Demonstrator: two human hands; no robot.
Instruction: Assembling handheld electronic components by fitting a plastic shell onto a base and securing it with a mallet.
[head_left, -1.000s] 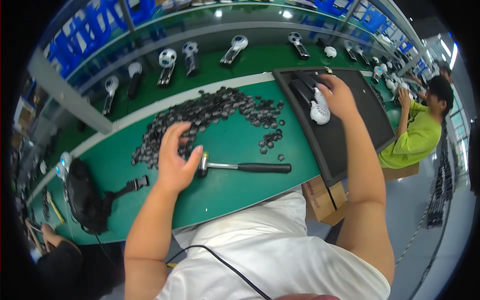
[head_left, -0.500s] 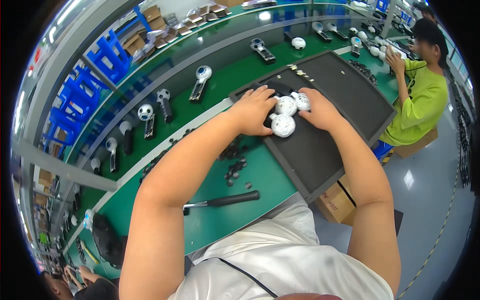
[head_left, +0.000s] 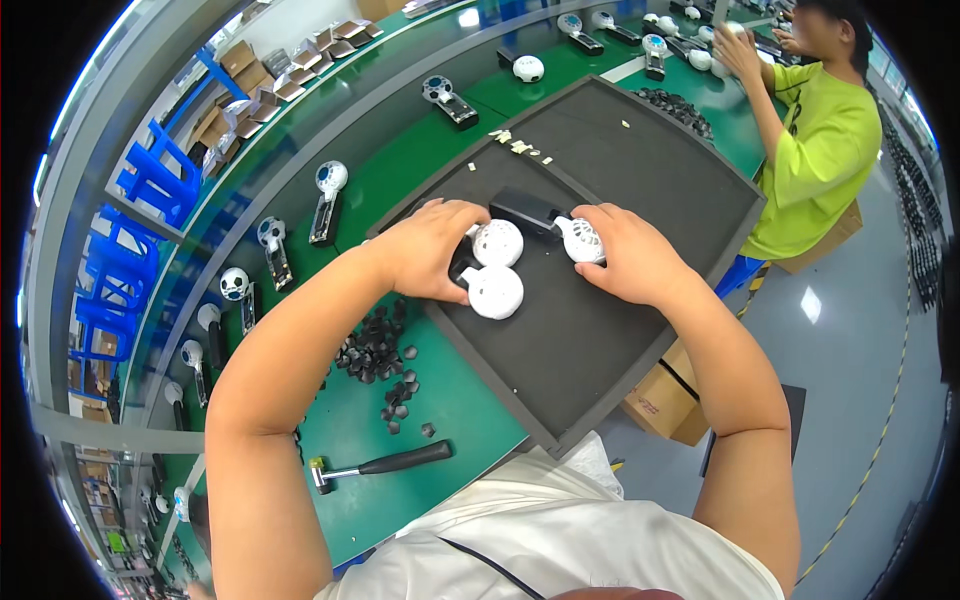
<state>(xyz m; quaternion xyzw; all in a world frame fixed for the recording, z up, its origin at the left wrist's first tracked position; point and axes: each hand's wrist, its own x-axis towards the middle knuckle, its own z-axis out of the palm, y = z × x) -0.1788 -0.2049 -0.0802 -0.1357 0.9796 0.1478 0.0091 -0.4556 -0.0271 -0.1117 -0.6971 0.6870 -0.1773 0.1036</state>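
Over a black tray (head_left: 560, 350), the left hand (head_left: 428, 250) clasps two white-headed gadgets (head_left: 496, 292); the right hand (head_left: 632, 258) pinches a third gadget (head_left: 582, 241) by its ball.

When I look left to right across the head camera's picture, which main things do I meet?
Blue stools → the left hand → two white ball-shaped heads → the right hand → a lime-green shirt.

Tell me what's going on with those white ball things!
Someone in a white shirt is handling three white ball-headed gadgets at a dark tray. The left hand is around two, their balls close together; the right hand grasps the third by its ball. A hammer and small black pieces lie on the green bench.
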